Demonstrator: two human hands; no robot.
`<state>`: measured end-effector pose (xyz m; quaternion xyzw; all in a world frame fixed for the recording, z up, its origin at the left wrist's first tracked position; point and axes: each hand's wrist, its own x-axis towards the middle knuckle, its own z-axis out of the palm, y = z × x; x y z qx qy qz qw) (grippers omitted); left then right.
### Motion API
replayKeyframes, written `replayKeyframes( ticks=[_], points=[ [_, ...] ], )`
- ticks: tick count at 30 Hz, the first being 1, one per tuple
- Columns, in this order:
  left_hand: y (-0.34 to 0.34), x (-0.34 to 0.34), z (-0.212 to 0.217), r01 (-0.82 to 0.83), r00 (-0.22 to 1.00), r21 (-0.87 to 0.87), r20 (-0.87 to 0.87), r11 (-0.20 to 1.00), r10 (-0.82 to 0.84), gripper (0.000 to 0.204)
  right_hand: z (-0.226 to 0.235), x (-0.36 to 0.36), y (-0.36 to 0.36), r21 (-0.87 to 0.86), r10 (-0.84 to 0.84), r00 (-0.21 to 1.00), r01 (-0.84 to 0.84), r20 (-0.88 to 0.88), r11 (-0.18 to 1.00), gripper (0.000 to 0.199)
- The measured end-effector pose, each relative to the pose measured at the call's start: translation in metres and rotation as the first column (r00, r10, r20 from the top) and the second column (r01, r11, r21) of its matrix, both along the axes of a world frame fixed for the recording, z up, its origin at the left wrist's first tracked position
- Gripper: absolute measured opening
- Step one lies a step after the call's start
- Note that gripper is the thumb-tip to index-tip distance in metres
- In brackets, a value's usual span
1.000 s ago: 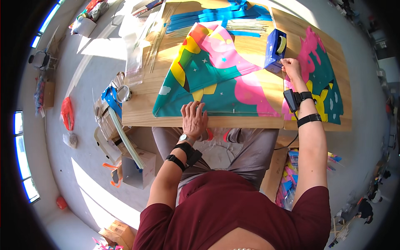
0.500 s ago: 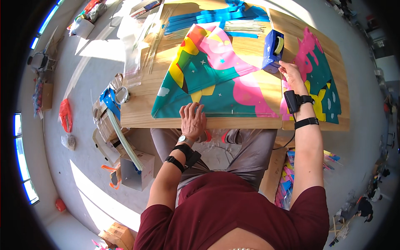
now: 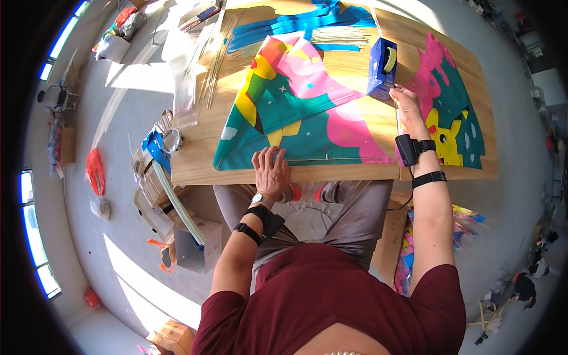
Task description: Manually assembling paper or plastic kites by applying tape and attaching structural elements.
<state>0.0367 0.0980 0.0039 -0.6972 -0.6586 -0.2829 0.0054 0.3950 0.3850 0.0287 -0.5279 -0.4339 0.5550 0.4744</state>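
A kite-like printed fabric sheet (image 3: 307, 133), green and pink with yellow parts, lies folded over on the wooden table in front of me. My left hand (image 3: 272, 173) rests on its near edge with the fingers spread. Along that edge runs a thin pale rod (image 3: 307, 159), with a small white piece on it. At the right, my right hand (image 3: 407, 105) has its thumb and fingertips pinched together at the near end of a blue tape dispenser (image 3: 375, 74). The dispenser carries a yellowish roll of tape (image 3: 390, 60). What the pinch holds is too small to make out.
Another printed sheet (image 3: 449, 112) with a yellow cartoon figure lies at the right. Blue strips (image 3: 278, 29) and bundled thin sticks (image 3: 340, 38) are at the back. A metal bowl-like thing (image 3: 172, 141) is by the left edge. An open box (image 3: 198, 251) stands on the floor.
My right hand has shifted slightly left and down, still at the dispenser's near end. My left hand stays on the fabric edge. The whole view has shifted a little.
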Motion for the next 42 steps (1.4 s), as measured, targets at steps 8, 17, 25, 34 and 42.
replayKeyframes(
  ticks=[8, 17, 25, 34, 42],
  points=[
    [0.001, 0.002, -0.002, -0.001, 1.000, -0.004, -0.001, 1.000, 0.001, 0.037, -0.020, 0.006, -0.003, -0.027, -0.045, 0.981, 0.051, 0.188, 0.998, 0.017],
    [0.003, 0.004, 0.001, 0.019, 1.000, 0.009, -0.013, 1.000, -0.018, 0.035, -0.020, -0.014, -0.010, -0.047, -0.149, 0.933, 0.174, 0.327, 0.984, 0.021],
    [0.004, 0.008, 0.005, 0.000, 1.000, 0.010, -0.013, 1.000, 0.000, 0.034, -0.058, -0.029, -0.017, 0.081, -0.280, 0.956, 0.274, 0.091, 0.958, 0.022],
    [-0.005, 0.005, 0.001, -0.003, 1.000, 0.011, -0.004, 1.000, 0.003, 0.035, -0.042, -0.036, -0.075, -0.033, -0.156, 0.966, 0.166, 0.205, 0.985, 0.020],
    [0.004, 0.002, 0.000, 0.010, 0.999, 0.001, 0.048, 1.000, -0.010, 0.038, 0.008, -0.095, -0.186, -0.080, 0.146, 0.989, -0.142, 0.036, 0.987, 0.023]
  ],
)
